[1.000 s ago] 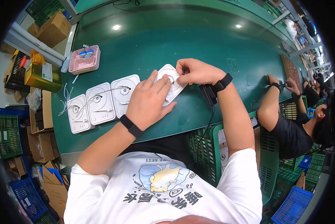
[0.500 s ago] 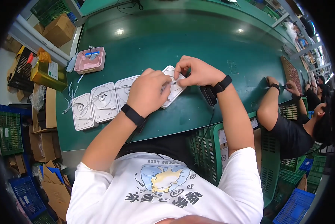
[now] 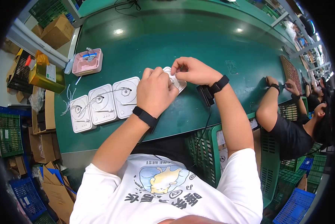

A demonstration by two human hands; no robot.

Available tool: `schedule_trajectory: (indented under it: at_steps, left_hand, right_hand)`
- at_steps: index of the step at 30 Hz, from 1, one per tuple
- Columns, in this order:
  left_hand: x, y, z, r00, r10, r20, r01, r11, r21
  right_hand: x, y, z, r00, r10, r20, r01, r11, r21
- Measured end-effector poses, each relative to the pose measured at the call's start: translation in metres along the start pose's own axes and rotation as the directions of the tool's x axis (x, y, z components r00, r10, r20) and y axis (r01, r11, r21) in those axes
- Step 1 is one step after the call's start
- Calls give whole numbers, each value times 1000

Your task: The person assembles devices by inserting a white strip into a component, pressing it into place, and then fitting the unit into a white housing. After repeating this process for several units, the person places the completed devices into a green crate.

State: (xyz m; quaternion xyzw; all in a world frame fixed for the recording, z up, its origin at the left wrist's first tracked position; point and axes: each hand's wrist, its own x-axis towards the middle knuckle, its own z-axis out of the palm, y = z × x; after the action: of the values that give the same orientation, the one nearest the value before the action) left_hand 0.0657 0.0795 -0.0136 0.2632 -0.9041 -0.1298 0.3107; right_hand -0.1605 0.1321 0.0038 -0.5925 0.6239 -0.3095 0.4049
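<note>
A white rounded device (image 3: 180, 85), shaped like a small record player, lies tilted on the green table under my hands. My left hand (image 3: 156, 89) covers its near left part with curled fingers; what they grip, if anything, is hidden. Over the far part of the same device, my right hand (image 3: 197, 71) has thumb and forefinger drawn together in a pinch, and whatever is between them is too small to name. To the left stand similar white devices in a row: one beside my left hand (image 3: 125, 96), a middle one (image 3: 107, 115) and an outer one (image 3: 79, 126), with thin whitish cords across them.
At the back left sits a pink open box (image 3: 87, 71) with small items. A yellow tin (image 3: 44, 77) stands past the table's left edge. Green crates (image 3: 208, 156) stand near my right side. Farther right, another person's arm (image 3: 268, 106) rests at the table (image 3: 197, 41).
My left hand has shifted right and covers more of the device. My right hand stays at its far part, with only a slight shift. The row of devices looks unchanged.
</note>
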Motion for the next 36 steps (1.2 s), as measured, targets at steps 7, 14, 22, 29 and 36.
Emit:
schedule_trajectory:
  at_steps: [7,14,22,29,36]
  left_hand:
    - [12,-9,-11,971,-57,233,83,991,-103]
    - [46,-36,-21,873,-140,467,289,921,-263]
    - [-15,-23,-20,970,83,227,-59,992,-112]
    - [-6,-28,-30,962,85,258,-5,955,-298]
    - [24,-28,-49,789,47,612,587,-350,-730]
  right_hand:
    - [-4,-2,2,1000,26,4,-26,999,45]
    - [0,14,2,997,61,47,-67,989,135]
    - [2,19,6,994,90,57,-98,985,142]
    - [-7,-6,-11,996,56,-72,-50,995,85]
    - [-42,-69,21,806,-546,-230,351,753,-556]
